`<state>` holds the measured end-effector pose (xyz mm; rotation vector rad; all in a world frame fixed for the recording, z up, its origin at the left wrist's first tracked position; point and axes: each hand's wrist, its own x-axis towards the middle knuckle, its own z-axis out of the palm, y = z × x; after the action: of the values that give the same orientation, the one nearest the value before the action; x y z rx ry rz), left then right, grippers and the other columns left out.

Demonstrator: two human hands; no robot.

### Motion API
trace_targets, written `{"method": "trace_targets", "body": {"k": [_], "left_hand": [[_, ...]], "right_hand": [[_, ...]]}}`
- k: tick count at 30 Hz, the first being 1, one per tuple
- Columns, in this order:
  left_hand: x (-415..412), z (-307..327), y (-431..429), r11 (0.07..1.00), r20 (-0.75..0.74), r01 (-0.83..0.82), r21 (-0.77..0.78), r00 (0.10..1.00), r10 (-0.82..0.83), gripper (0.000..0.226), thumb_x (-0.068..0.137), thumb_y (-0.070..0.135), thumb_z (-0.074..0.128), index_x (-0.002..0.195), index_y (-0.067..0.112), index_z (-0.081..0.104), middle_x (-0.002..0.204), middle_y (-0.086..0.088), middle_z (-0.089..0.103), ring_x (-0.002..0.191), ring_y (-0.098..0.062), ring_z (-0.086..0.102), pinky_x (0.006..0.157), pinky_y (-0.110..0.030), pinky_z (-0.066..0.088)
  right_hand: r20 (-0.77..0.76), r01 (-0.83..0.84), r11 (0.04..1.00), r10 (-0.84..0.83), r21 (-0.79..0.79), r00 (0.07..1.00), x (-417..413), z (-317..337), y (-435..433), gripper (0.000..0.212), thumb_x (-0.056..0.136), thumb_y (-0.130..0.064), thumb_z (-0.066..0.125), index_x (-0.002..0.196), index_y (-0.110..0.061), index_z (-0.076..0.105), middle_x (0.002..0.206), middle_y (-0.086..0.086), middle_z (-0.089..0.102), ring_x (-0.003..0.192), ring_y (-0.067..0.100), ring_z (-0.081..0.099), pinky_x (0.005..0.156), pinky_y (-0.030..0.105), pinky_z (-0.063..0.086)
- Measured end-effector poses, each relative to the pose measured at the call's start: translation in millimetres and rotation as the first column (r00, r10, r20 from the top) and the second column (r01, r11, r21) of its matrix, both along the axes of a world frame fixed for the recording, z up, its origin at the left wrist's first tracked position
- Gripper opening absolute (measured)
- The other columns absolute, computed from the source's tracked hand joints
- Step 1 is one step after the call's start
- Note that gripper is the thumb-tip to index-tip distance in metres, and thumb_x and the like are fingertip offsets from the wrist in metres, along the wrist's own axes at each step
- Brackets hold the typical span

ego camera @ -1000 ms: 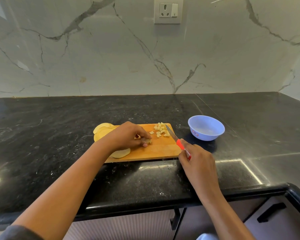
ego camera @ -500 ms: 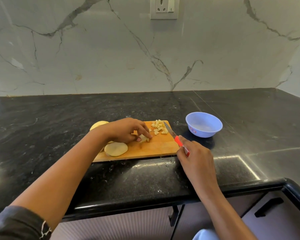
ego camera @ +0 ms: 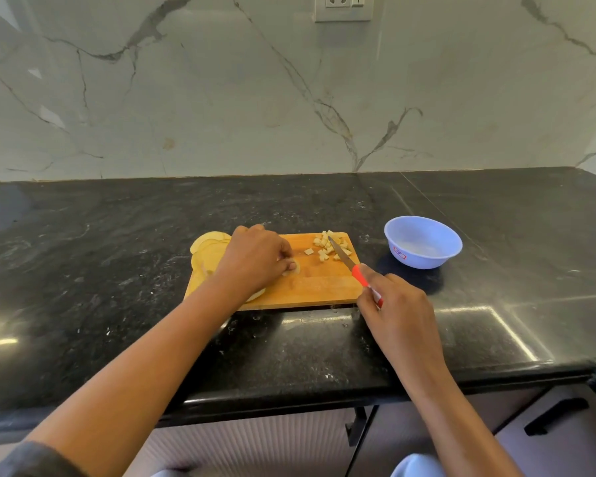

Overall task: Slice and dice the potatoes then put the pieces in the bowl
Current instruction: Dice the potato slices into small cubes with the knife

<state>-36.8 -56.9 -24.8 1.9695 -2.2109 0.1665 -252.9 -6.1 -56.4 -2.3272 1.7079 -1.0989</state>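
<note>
the fingers of the left hand [ego camera: 255, 259] are curled down and pinch a small pale potato slice [ego camera: 296, 268] against the cutting board [ego camera: 317, 287], near the board's middle. the fingers of the right hand [ego camera: 399, 311] are wrapped round the red handle of the knife [ego camera: 342, 255], just off the board's near right corner. the blade angles up and left, and its tip reaches the diced potato pieces [ego camera: 323, 248] heaped at the far right corner of the board; whether the tip touches them cannot be told. one loose cube lies a little to the left of that heap. more round potato slices [ego camera: 207, 247] lie overlapping at the board's left end, partly behind the left wrist, and some hang past the edge. the light blue bowl [ego camera: 427, 261] stands upright on the black counter [ego camera: 117, 253], right of the board and apart from it; no potato shows inside. behind runs a veined marble wall [ego camera: 221, 98] with a socket [ego camera: 343, 6] at the top.
</note>
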Motion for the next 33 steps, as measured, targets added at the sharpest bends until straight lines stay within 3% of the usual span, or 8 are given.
{"method": "trace_targets", "body": {"k": [4, 7, 9, 13, 18, 23, 29, 33], "left_hand": [[10.6, 1.5, 3.7, 0.996, -0.079, 0.028, 0.082, 0.997, -0.021, 0.033, 0.097, 0.040, 0.049, 0.127, 0.034, 0.058, 0.125, 0.009, 0.059, 0.114, -0.013, 0.050, 0.096, -0.034, 0.035], [15.9, 2.7, 6.5, 0.988, -0.002, 0.052, 0.145, 0.999, -0.052, 0.041, 0.095, 0.047, 0.049, 0.134, 0.038, 0.050, 0.133, 0.010, 0.052, 0.119, -0.013, 0.044, 0.092, -0.033, 0.034], [12.9, 2.8, 7.0, 0.990, 0.012, 0.026, 0.139, 1.000, -0.028, 0.044, 0.093, 0.050, 0.050, 0.135, 0.037, 0.050, 0.135, 0.010, 0.051, 0.121, -0.014, 0.042, 0.094, -0.033, 0.034], [1.6, 0.3, 8.3, 0.997, -0.050, -0.046, 0.062, 0.998, 0.049, 0.041, 0.091, 0.049, 0.054, 0.128, 0.032, 0.058, 0.129, 0.007, 0.057, 0.119, -0.015, 0.044, 0.096, -0.033, 0.035], [-3.2, -4.7, 6.2, 0.994, -0.107, -0.109, -0.022, 0.989, 0.106, 0.033, 0.090, 0.048, 0.058, 0.118, 0.032, 0.065, 0.109, 0.010, 0.066, 0.108, -0.013, 0.050, 0.088, -0.030, 0.041], [0.1, -7.4, 3.2, 0.989, -0.229, -0.150, 0.016, 0.962, 0.150, 0.028, 0.087, 0.050, 0.061, 0.110, 0.035, 0.067, 0.092, 0.016, 0.064, 0.098, -0.009, 0.053, 0.085, -0.032, 0.044], [10.2, 4.1, 6.5, 0.984, -0.095, -0.055, 0.172, 0.993, 0.072, 0.039, 0.089, 0.052, 0.056, 0.125, 0.038, 0.058, 0.125, 0.016, 0.055, 0.119, -0.011, 0.041, 0.092, -0.035, 0.026], [14.3, 4.6, 3.2, 0.979, -0.118, -0.011, 0.204, 0.992, 0.035, 0.037, 0.088, 0.047, 0.060, 0.123, 0.036, 0.061, 0.122, 0.014, 0.057, 0.114, -0.011, 0.045, 0.089, -0.033, 0.024]], "right_hand": [[-0.022, -0.042, 0.999, 0.042, -0.003, 0.999, 2.3, -0.2, 0.3, 0.040, 0.084, -0.010, 0.065, 0.124, -0.018, 0.064, 0.062, -0.008, 0.044, 0.051, 0.010, 0.045, 0.044, 0.015, 0.027], [-0.012, -0.075, 0.997, 0.075, -0.011, 0.997, 4.7, -1.3, 0.3, 0.039, 0.084, -0.010, 0.065, 0.123, -0.019, 0.065, 0.064, -0.005, 0.049, 0.053, 0.012, 0.048, 0.044, 0.020, 0.034], [0.002, -0.099, 0.995, 0.099, -0.014, 0.995, 10.3, -2.2, 1.4, 0.039, 0.084, -0.011, 0.064, 0.123, -0.020, 0.064, 0.067, -0.003, 0.055, 0.056, 0.014, 0.052, 0.048, 0.029, 0.043], [0.007, -0.120, 0.993, 0.120, -0.015, 0.993, 22.1, -3.8, 6.0, 0.039, 0.086, -0.014, 0.064, 0.124, -0.021, 0.064, 0.073, -0.002, 0.061, 0.059, 0.014, 0.056, 0.053, 0.030, 0.046], [0.000, -0.096, 0.995, 0.096, 0.002, 0.995, 23.0, -4.8, 5.3, 0.038, 0.087, -0.017, 0.063, 0.124, -0.022, 0.063, 0.075, -0.004, 0.058, 0.059, 0.011, 0.050, 0.052, 0.024, 0.039], [-0.014, -0.107, 0.994, 0.108, 0.035, 0.994, 23.2, -4.1, 4.1, 0.038, 0.091, -0.022, 0.058, 0.128, -0.026, 0.059, 0.081, -0.006, 0.057, 0.066, 0.010, 0.051, 0.058, 0.021, 0.040], [0.031, -0.089, 0.996, 0.089, 0.020, 0.996, 22.5, -2.9, 3.8, 0.036, 0.088, -0.017, 0.061, 0.124, -0.022, 0.063, 0.072, -0.009, 0.048, 0.058, 0.009, 0.045, 0.050, 0.013, 0.029], [0.009, -0.098, 0.995, 0.098, 0.033, 0.995, 23.0, -2.7, 3.6, 0.037, 0.090, -0.018, 0.059, 0.126, -0.023, 0.061, 0.075, -0.008, 0.050, 0.061, 0.009, 0.047, 0.052, 0.012, 0.030]]}}
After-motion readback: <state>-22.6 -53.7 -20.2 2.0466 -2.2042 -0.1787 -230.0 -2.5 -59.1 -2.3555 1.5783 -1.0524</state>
